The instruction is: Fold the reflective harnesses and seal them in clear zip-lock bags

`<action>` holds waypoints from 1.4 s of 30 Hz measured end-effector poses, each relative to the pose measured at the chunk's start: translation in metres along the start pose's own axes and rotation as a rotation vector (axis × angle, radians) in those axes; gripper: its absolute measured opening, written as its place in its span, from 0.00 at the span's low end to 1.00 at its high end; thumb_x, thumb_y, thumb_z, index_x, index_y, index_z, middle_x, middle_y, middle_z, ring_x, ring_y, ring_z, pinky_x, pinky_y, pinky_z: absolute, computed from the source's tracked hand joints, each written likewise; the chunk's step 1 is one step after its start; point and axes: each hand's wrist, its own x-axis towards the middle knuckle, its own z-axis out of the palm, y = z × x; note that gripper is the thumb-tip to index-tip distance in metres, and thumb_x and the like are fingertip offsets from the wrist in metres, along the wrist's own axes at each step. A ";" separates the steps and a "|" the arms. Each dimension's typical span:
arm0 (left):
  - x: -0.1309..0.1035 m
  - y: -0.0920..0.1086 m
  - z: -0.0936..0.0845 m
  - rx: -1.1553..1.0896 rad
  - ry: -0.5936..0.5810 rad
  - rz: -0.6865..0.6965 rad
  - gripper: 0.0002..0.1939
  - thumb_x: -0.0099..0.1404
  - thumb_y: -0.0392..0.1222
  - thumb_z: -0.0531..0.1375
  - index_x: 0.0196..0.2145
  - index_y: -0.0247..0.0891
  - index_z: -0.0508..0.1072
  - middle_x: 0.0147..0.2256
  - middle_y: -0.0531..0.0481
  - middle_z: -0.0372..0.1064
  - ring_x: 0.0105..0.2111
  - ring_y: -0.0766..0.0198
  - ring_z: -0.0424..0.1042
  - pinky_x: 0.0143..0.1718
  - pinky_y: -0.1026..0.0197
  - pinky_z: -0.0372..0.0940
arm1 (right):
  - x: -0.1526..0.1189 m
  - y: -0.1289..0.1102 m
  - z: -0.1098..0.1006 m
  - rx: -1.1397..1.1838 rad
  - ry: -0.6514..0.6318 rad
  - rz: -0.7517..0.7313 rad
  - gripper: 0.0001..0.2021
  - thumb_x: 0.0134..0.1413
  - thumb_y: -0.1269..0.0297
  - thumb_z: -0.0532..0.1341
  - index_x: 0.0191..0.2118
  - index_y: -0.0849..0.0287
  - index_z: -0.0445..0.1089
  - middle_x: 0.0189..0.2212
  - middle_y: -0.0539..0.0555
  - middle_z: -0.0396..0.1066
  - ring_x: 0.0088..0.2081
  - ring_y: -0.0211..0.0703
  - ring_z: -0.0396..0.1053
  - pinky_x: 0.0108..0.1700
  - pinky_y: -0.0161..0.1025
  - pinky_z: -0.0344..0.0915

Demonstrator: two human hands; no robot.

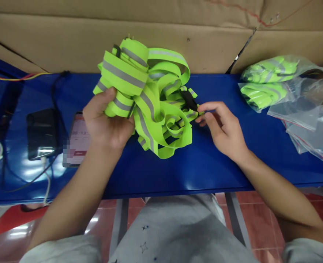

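Along the back of the long, glossy blue table (156,179) stands a creased brown cardboard wall (210,47). Before it, over the table's middle, is a tangle of neon-green, grey-striped fabric straps (147,104) — the bare left hand (106,122) at its left side, the bare right hand (225,133) at its right. Left of the left hand lies a flat, rectangular, pink-screened phone (77,135), and farther left a glossy black rectangular device (42,135). At the table's right end, two filled clear plastic bags (262,95) lie one behind the other — flat, red-edged clear plastic bags (298,106) in front and to their right.
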 end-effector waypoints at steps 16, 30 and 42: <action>-0.001 -0.001 -0.007 -0.082 0.012 0.023 0.18 0.66 0.38 0.62 0.53 0.41 0.79 0.42 0.53 0.84 0.57 0.52 0.77 0.62 0.50 0.71 | 0.004 0.007 0.013 0.798 -0.566 0.575 0.09 0.59 0.60 0.71 0.40 0.60 0.76 0.31 0.49 0.74 0.31 0.34 0.72 0.34 0.30 0.71; -0.008 -0.010 0.000 -0.126 0.013 -0.003 0.26 0.63 0.33 0.58 0.59 0.41 0.72 0.42 0.49 0.83 0.46 0.52 0.82 0.50 0.51 0.78 | -0.004 0.002 0.013 0.883 -0.842 0.450 0.17 0.54 0.66 0.75 0.49 0.59 0.78 0.44 0.51 0.81 0.45 0.35 0.77 0.51 0.34 0.72; 0.001 -0.006 -0.006 -0.067 -0.028 0.056 0.19 0.61 0.38 0.63 0.50 0.44 0.78 0.36 0.53 0.82 0.43 0.55 0.81 0.53 0.52 0.77 | -0.005 0.002 0.024 0.815 -0.416 0.503 0.05 0.63 0.70 0.63 0.41 0.61 0.77 0.30 0.49 0.75 0.32 0.33 0.71 0.38 0.32 0.67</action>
